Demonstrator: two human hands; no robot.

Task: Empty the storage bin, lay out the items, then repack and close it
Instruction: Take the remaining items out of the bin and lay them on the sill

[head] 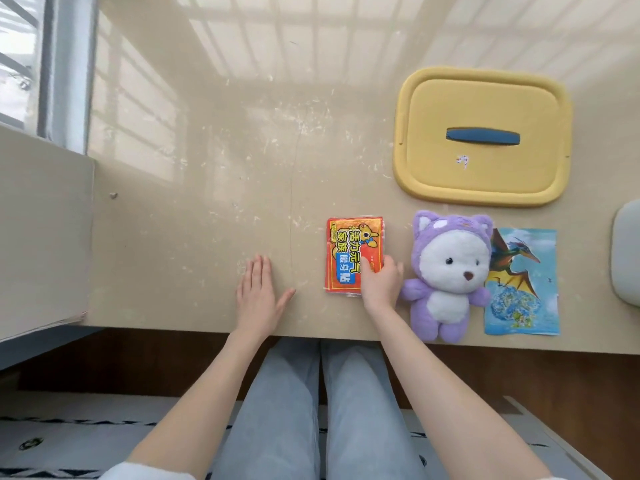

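Note:
A yellow lid [481, 98] with a blue handle lies flat on the beige table at the back right. In front of it three items lie in a row: an orange-red packet [346, 247] with blue print, a purple and white plush bear [446, 275] on its back, and a blue dinosaur packet [523, 289]. My right hand [379, 282] grips the orange-red packet at its lower right corner, the packet flat on the table. My left hand [258, 292] rests flat on the table, fingers spread, holding nothing. At the right edge a pale green rounded object [627, 254] is partly cut off.
The table's [207, 202] front edge runs just under my wrists, with my knees in jeans below. A lower beige surface [41, 230] adjoins the table on the left, beside a window frame. A patterned rug lies on the floor.

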